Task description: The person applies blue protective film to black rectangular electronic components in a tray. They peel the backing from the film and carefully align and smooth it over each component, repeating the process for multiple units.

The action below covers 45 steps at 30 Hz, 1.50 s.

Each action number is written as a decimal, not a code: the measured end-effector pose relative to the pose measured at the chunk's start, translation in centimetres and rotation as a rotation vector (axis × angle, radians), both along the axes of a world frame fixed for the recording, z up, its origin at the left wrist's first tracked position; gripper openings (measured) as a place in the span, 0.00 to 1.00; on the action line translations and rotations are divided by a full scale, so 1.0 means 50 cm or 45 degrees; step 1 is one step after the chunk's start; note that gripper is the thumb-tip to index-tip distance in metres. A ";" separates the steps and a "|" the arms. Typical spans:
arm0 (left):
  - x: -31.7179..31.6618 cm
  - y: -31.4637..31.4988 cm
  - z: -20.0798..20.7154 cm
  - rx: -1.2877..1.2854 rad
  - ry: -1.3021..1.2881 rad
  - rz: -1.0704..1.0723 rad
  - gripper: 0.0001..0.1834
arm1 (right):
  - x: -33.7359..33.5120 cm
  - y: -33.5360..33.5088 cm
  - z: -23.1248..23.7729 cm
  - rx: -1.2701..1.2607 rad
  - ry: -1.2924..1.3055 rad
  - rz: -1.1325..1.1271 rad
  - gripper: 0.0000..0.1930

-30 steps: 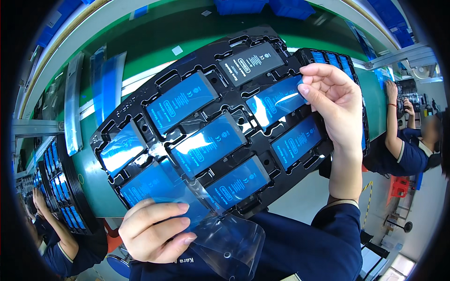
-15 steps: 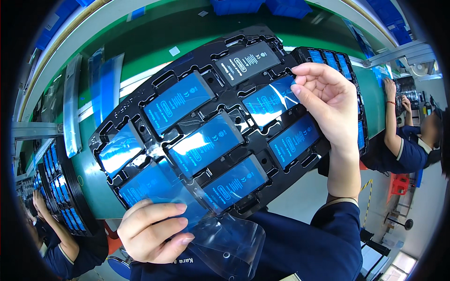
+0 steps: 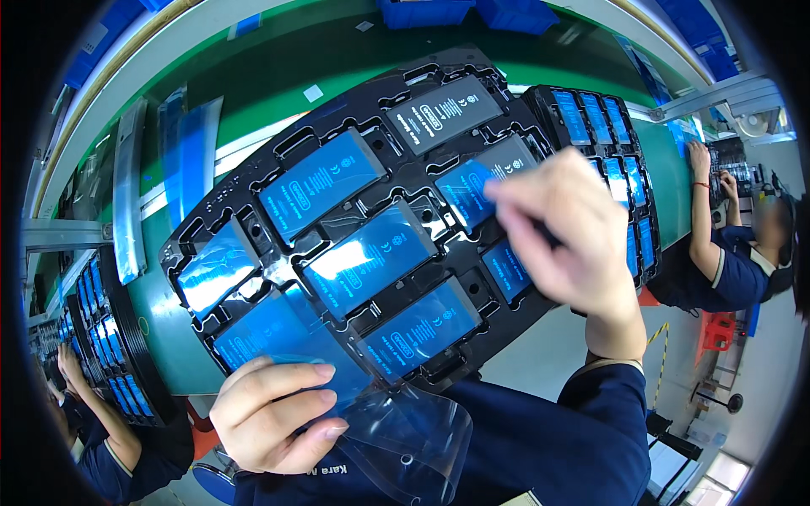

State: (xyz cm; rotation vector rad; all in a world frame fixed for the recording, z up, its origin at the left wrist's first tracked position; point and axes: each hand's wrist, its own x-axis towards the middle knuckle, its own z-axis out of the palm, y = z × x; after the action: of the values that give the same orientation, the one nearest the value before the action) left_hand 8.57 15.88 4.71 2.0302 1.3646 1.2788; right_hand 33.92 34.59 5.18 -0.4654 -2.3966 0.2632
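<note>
A black plastic tray (image 3: 460, 59) lies in front of me with flat phone batteries in its pockets. The far battery (image 3: 445, 115) shows a bare grey face; most others carry blue film. On the battery (image 3: 511, 155) near my right hand (image 3: 574, 228), the right part is grey and uncovered while blue film (image 3: 467, 201) covers the left part. My right hand is blurred, its fingers pinched at the film's edge. My left hand (image 3: 274, 417) is closed on a bunch of clear and blue film strips (image 3: 413, 434) over the tray's near edge.
Another stack of battery trays (image 3: 637, 139) stands to the right, and more trays (image 3: 114, 337) stand at left. Film strips (image 3: 198, 152) lie on the green bench at left. Blue bins (image 3: 426, 12) sit at the back. Co-workers (image 3: 742, 244) work on both sides.
My right hand has moved left and down, drawing the blue film back; the battery's right part now shows grey. My left hand stays nearly still with the film strips.
</note>
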 end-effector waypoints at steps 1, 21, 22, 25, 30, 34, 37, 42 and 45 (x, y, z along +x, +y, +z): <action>-0.001 0.002 -0.001 -0.002 -0.003 -0.010 0.15 | 0.005 -0.019 0.014 -0.160 -0.024 0.117 0.11; -0.001 0.001 -0.002 -0.005 -0.003 -0.004 0.15 | 0.038 0.052 -0.012 -1.328 0.627 -0.292 0.11; -0.003 0.001 0.001 -0.023 0.001 -0.016 0.15 | 0.037 0.048 -0.011 -1.298 0.604 -0.316 0.10; -0.001 0.005 0.001 -0.015 -0.011 -0.034 0.15 | 0.035 0.042 -0.009 -1.293 0.625 -0.309 0.10; 0.001 0.004 0.004 -0.020 -0.004 -0.020 0.16 | 0.034 0.051 -0.007 -1.311 0.580 -0.291 0.10; 0.001 0.003 0.002 -0.015 -0.003 -0.018 0.16 | 0.031 0.052 -0.006 -1.300 0.552 -0.295 0.10; 0.003 0.004 0.002 -0.023 -0.007 -0.014 0.16 | 0.034 0.049 -0.005 -1.295 0.545 -0.306 0.10; 0.001 0.003 0.003 -0.062 0.008 -0.009 0.15 | 0.034 0.047 -0.006 -1.294 0.563 -0.288 0.10; 0.005 -0.003 0.010 -0.061 0.005 0.023 0.15 | 0.028 0.049 -0.005 -1.282 0.553 -0.264 0.10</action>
State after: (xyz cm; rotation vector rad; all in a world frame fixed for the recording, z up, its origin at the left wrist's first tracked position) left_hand 8.82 15.71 5.19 1.9938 1.4052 1.2384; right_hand 35.32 37.04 4.91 -0.9663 -1.6307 1.3373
